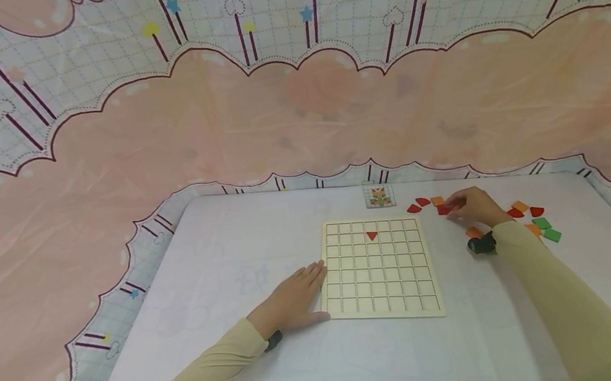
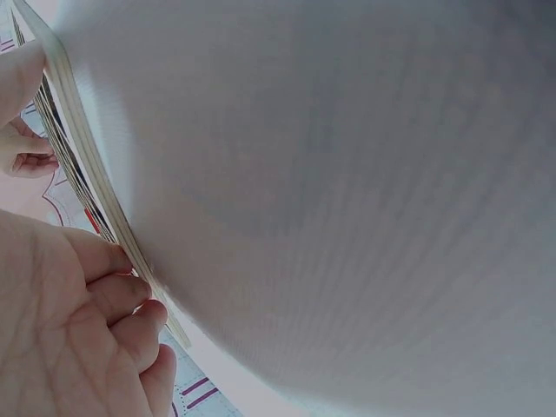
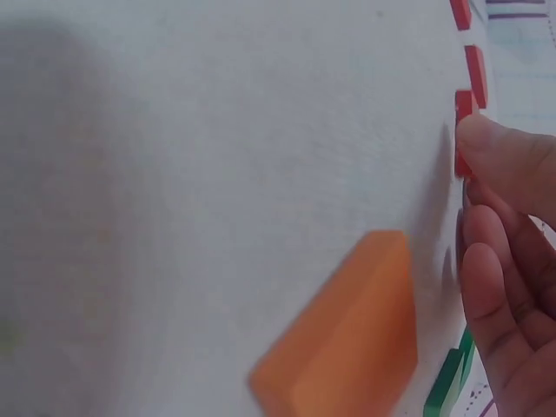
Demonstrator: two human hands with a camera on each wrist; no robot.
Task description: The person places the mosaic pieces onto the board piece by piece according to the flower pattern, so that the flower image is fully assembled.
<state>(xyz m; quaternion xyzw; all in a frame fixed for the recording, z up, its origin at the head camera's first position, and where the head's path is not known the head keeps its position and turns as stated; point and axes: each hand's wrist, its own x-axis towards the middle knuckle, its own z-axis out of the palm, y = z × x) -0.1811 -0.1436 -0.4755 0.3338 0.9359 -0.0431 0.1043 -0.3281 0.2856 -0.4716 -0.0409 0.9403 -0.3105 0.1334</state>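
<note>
head view: the left hand (image 1: 292, 298) is laid flat, fingers straight, on the white table (image 1: 244, 251) against the left edge of the wooden grid board (image 1: 378, 269), where one red triangle (image 1: 372, 235) is seated in an upper cell. a red piece (image 1: 444, 210) is pinched by the right hand (image 1: 474, 206) just right of the board, among scattered red, orange and green pieces, with an orange piece (image 3: 347, 334) lying close by.

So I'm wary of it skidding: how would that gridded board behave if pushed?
The gridded board looks thin, flat and rigid, so it would probably slide rather than bend or tip. The left hand rests flat against its edge, likely steadying it.
</note>
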